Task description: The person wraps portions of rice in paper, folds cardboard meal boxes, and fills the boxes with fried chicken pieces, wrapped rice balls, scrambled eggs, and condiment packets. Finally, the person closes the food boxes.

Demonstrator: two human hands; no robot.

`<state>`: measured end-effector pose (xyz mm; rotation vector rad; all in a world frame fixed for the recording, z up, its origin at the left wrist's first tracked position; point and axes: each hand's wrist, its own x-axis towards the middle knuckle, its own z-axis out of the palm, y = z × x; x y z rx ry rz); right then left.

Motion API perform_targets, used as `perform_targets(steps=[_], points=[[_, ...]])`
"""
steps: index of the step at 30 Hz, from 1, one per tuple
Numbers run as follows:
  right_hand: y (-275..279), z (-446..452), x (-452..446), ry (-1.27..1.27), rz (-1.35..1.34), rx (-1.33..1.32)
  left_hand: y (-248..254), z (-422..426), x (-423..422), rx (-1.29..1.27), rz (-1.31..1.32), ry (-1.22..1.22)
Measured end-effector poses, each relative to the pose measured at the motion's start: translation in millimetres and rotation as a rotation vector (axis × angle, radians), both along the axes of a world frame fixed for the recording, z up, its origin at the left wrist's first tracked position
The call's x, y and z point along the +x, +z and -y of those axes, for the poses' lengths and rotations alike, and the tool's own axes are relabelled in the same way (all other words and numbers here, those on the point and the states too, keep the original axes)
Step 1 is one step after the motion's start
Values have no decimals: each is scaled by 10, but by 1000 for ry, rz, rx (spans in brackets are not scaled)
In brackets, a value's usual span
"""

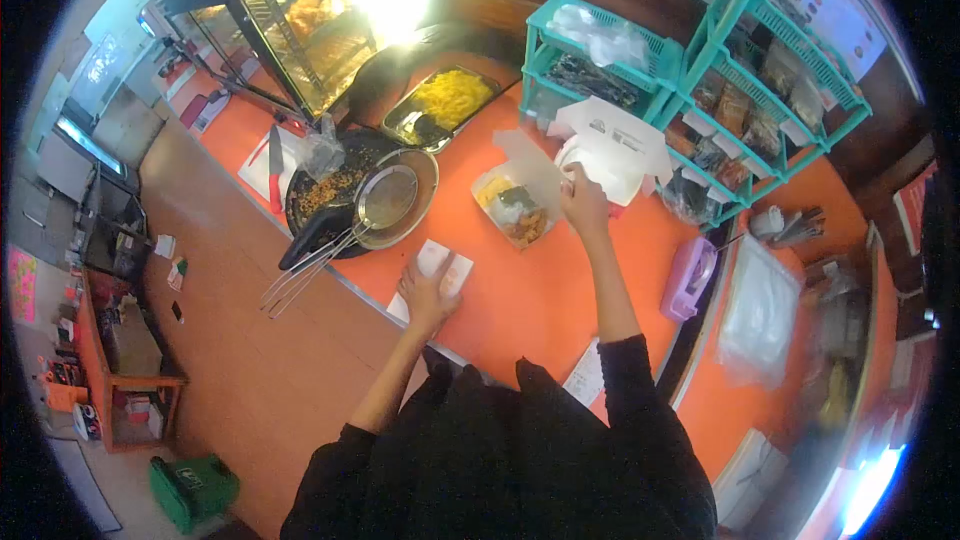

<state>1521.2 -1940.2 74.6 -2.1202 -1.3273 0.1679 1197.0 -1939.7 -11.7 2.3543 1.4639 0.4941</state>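
Observation:
At the counter's near edge, my left hand (pixel 428 298) is wrapped over a small white paper box (pixel 447 268) with faint print on it. My right hand (pixel 585 202) is closed at the raised lid (pixel 537 172) of an open takeaway box; its fingertips are partly hidden. Inside that takeaway box (pixel 532 237) lie yellow food, a dark green piece, something white and brown bits. Just behind the right hand, another white carton (pixel 618 145) stands with its flaps open.
A black pan (pixel 308 205) of brown crumbs, a wire strainer (pixel 388 197) and a red-handled knife (pixel 276 170) are on the left. Behind are a tray of yellow food (pixel 452 98) and a lit food warmer (pixel 300 30). Teal baskets (pixel 745 90) and a purple dispenser (pixel 688 280) stand right.

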Motion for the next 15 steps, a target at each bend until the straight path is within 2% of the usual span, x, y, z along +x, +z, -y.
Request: perform_targets(steps=[1,3,5,7,8,10,11,12,13,14,15], points=[[34,8,-13,12,16,1,-26,-51,17,93,-7,-4],[118,172,-163,121,239,0,-22,-96,93,140,-80,-47],[246,453,-395,108,126,-132,168,62,279,61,51,-257],[423,785,-720,84,31,-230,545,298,493,-171,398,-526],[475,943,-866,92,-13,-273,615,453,585,-182,400,-531],[201,1210,-1048,101,-116,-209,660,741,682,-407,707,-628],[107,1325,-1097,118,-214,-135,566,770,648,-413,708,-639],[105,1447,-1123,104,-214,-135,408,756,584,-449,603,-545],[123,1581,-1137,168,-352,-106,360,735,505,-485,494,-451],[131,1681,-1131,231,-490,-74,311,686,407,-394,585,-443],[126,1723,-1070,215,-494,-74,321,600,314,-303,673,-433]])
